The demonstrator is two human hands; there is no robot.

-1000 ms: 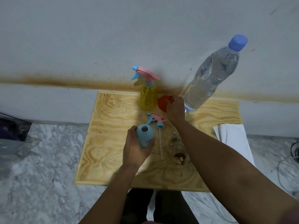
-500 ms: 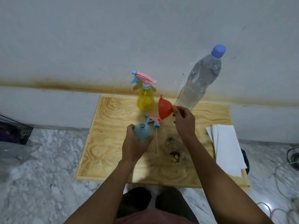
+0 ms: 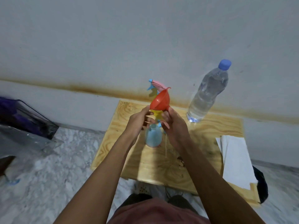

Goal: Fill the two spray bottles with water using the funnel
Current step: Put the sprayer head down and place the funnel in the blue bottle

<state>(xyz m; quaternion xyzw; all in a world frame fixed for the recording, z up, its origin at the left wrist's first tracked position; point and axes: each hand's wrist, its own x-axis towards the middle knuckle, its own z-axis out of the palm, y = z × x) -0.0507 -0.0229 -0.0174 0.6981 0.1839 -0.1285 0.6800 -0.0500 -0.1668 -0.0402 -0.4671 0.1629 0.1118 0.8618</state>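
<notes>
I hold the red funnel [image 3: 161, 100] tilted in the air between both hands, above the open light-blue spray bottle [image 3: 153, 137], which stands free on the wooden board [image 3: 215, 126]. My right hand [image 3: 174, 126] grips the funnel at its spout end. The fingertips of my left hand [image 3: 137, 122] hold its lower rim. The blue bottle's pink-and-blue sprayer head [image 3: 166, 125] lies on the board beside it, its tube pointing toward me. The yellow spray bottle [image 3: 157, 114], capped with a pink sprayer, stands behind and is partly hidden by the funnel.
A large clear water bottle [image 3: 208, 92] with a blue cap stands at the board's far right, near the wall. White folded paper [image 3: 234, 159] lies on the board's right edge. A dark bag [image 3: 24, 120] sits on the marble floor at left.
My left hand let go of the blue bottle and rose to the funnel's rim. My right hand lifted the funnel higher, in front of the yellow bottle. The camera shifted.
</notes>
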